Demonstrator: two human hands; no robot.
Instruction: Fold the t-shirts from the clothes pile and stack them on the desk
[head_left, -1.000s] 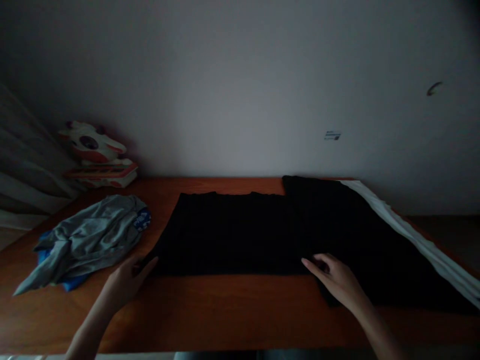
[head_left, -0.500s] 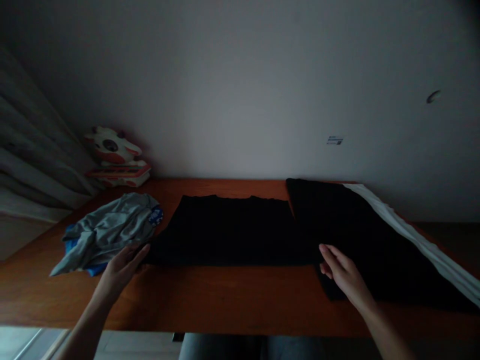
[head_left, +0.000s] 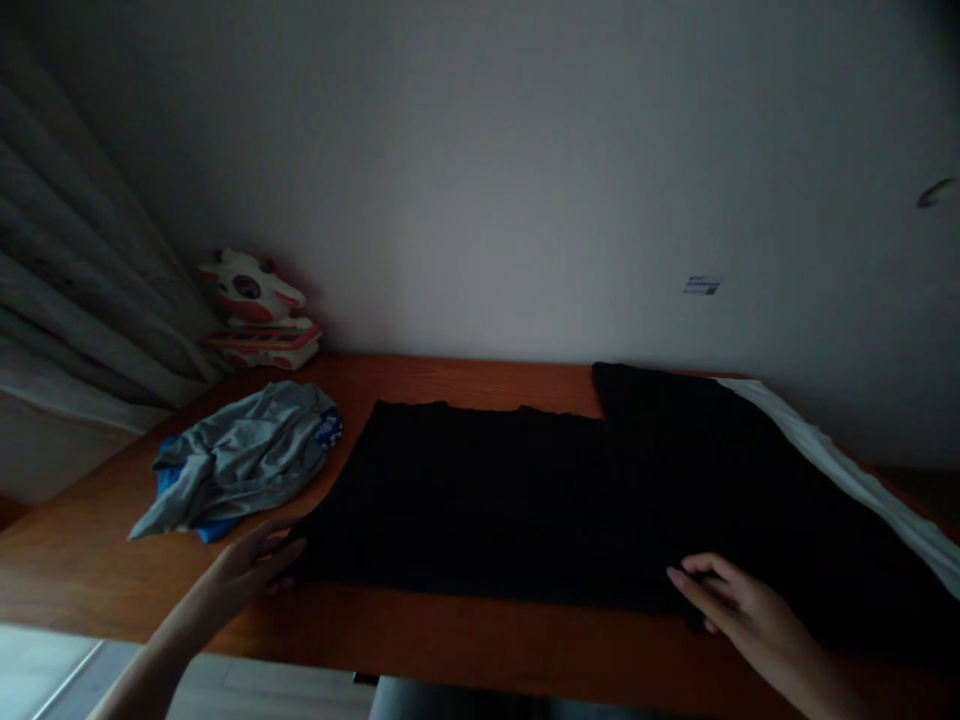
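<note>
The left hand (head_left: 259,560) and right hand (head_left: 735,592) are pinching the near corners of a black garment (head_left: 480,500) that is lying across the table (head_left: 465,635), while a grey cloth (head_left: 255,455) is resting leftward and a toy (head_left: 259,308) is standing beyond.

The black garment (head_left: 480,505) lies spread flat, its near edge almost straight, on the wooden table (head_left: 450,640).

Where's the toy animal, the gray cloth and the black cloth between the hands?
Toy animal (head_left: 257,310): head camera view, on its muzzle.
Gray cloth (head_left: 244,458): head camera view, on its crumpled middle.
Black cloth (head_left: 480,505): head camera view, on its middle.
</note>
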